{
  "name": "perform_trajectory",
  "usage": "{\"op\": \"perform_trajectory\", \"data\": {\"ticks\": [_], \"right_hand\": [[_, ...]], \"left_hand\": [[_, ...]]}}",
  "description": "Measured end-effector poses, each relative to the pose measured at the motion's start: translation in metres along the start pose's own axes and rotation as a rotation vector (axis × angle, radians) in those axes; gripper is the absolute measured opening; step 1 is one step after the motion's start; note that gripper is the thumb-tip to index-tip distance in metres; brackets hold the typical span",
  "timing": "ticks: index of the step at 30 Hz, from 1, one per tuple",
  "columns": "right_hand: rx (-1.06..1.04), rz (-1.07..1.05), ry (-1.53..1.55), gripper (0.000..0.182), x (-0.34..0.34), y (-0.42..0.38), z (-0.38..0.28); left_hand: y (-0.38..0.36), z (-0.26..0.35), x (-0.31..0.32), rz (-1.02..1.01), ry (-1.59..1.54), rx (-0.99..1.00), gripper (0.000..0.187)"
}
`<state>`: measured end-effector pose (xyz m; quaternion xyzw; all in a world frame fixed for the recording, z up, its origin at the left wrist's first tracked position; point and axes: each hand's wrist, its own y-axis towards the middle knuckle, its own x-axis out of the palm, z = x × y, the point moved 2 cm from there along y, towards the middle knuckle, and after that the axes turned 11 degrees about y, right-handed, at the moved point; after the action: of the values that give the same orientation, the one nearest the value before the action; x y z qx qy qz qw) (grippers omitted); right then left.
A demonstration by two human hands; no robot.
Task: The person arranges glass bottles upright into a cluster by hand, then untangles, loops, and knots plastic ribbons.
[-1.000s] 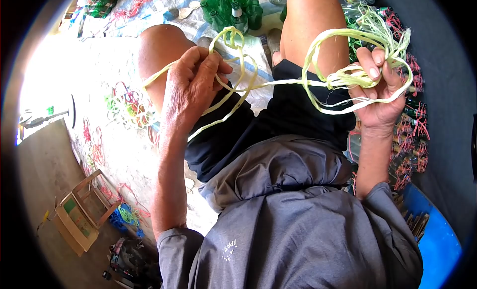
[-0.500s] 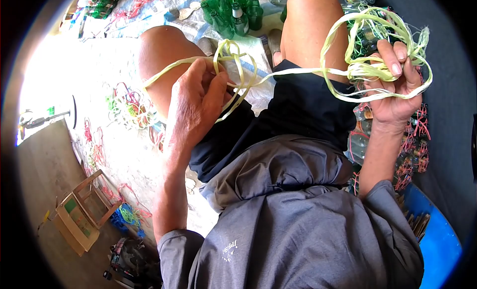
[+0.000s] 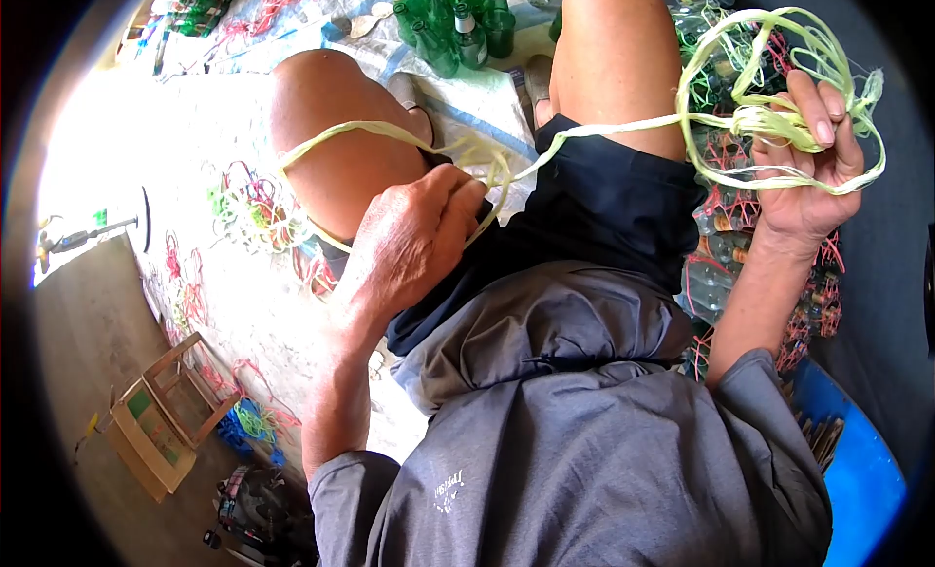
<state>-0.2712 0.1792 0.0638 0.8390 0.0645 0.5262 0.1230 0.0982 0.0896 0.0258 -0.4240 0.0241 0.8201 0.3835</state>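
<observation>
Pale yellow-green plastic twine [image 3: 623, 128] stretches between my two hands, above my thighs. My left hand [image 3: 414, 234] is closed around part of it near my knee, with loose loops [image 3: 487, 168] hanging beyond the knuckles. The exact grip point is hidden behind the fingers. One strand [image 3: 336, 131] arcs from there across the knee. On the other side, my right hand [image 3: 808, 163] is raised, palm up, its fingers curled around a bunched coil [image 3: 779, 119]. A wide loop of the same twine circles that hand, and frayed ends stick out beside the fingers.
Green glass bottles [image 3: 467, 36] stand on a sheet beyond my feet. Bottles wrapped in netted string [image 3: 721, 245] lie along my right side, near a blue container [image 3: 857, 470]. Tangled colored string [image 3: 258, 211] and a wooden frame [image 3: 161, 421] are on the left.
My right hand has moved right with the coil. My left hand has turned over and come down slightly toward me, and the loops near it have shrunk and dropped.
</observation>
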Motion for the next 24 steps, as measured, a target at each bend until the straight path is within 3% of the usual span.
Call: {"op": "perform_trajectory", "data": {"ticks": [3,6,12,18,24], "right_hand": [[0.010,-0.052,-0.014,0.009,0.003,0.005,-0.007],[-0.213,0.082,-0.150,0.010,0.011,0.001,-0.002],[-0.197,0.030,-0.154,0.013,0.011,-0.005,-0.034],[-0.285,0.117,-0.159,0.009,0.004,-0.024,-0.066],[-0.334,0.183,-0.178,0.011,-0.010,-0.042,-0.086]], "left_hand": [[-0.003,0.006,-0.001,-0.094,-0.034,-0.019,0.034],[-0.005,0.010,-0.002,-0.106,-0.016,0.033,0.035],[-0.006,0.006,-0.001,-0.141,0.151,-0.021,0.029],[-0.007,-0.003,-0.005,-0.065,-0.290,-0.019,0.027],[-0.006,0.004,-0.007,-0.009,-0.533,-0.091,0.032]]}}
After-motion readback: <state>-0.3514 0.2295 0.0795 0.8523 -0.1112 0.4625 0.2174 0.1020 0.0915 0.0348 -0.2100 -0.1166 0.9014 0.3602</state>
